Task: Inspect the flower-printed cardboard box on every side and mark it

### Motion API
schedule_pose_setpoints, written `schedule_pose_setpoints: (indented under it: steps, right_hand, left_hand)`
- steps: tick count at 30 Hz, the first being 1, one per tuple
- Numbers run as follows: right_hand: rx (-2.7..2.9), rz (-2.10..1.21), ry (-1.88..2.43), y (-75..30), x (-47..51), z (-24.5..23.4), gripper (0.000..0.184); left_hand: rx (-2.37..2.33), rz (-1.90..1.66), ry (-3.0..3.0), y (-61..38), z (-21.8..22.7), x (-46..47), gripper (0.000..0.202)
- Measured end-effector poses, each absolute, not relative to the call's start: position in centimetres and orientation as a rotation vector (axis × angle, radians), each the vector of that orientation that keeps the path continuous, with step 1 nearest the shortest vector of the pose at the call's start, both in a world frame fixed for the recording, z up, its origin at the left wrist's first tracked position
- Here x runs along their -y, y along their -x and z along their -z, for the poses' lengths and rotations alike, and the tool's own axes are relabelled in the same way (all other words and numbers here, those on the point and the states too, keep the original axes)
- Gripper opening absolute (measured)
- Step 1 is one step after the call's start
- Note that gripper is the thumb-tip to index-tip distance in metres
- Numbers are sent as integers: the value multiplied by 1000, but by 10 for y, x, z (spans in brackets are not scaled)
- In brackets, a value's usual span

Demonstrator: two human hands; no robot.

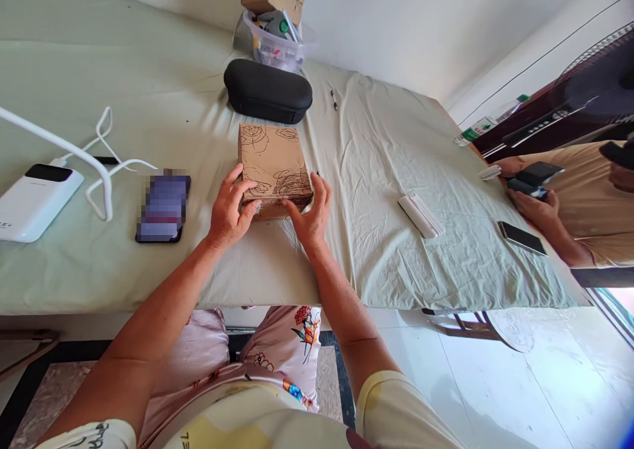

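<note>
A small brown cardboard box (274,153) with black pen scribbles on its top rests on the cloth-covered table in front of me. My left hand (230,206) grips its near left corner, thumb at the front edge and fingers along the side and top. At the near right corner, my right hand (312,212) holds the box the same way. The front flap appears slightly apart from the lower part under my thumbs. Just behind the box lies a black zip case (267,91).
To the left are a phone (162,206), a white power bank (39,198) and a white cable (102,165). A plastic basket (280,49) stands at the back. Rightward lie a pen (334,99), a white case (421,214) and another phone (522,238). Another person (584,198) sits at the right end.
</note>
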State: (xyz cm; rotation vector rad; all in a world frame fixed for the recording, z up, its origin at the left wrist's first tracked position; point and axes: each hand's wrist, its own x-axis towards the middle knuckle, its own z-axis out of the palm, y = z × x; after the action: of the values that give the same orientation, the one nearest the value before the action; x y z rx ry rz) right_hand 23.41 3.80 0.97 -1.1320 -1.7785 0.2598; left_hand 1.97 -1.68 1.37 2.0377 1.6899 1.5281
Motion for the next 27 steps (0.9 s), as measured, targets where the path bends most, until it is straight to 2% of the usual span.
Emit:
schedule_pose_setpoints:
  steps: [6,10,14,19,21,23,27]
  right_hand:
    - [1709,-542,1146,-236,-47,3,70]
    - [1737,-590,1121,-234,-46,2,62]
    - [1755,-603,1107,-234,-46,0,65]
    - [1791,-591,1099,-236,-49,2,73]
    - [1809,-580,1114,-237,-50,4,78]
    - [1842,-587,1144,-238,-53,6,81]
    - [1968,-591,1202,-240,-57,10,77]
  left_hand:
    - [-1717,-1555,-1953,-14,-13,15,49]
    - [-1719,-1600,-1900,-9,-13,14,43]
    - [-1699,-1613,-1871,-9,-13,13,42]
    - [-1736,-1527,-1662,-13,-6,10,92]
    - [-1778,-1466,-1542,-12,-3,8,100]
    - [-1844,-1388,-1488,-9,-1,6,96]
    - [-1994,-1266,-1656,-4,5,3,71]
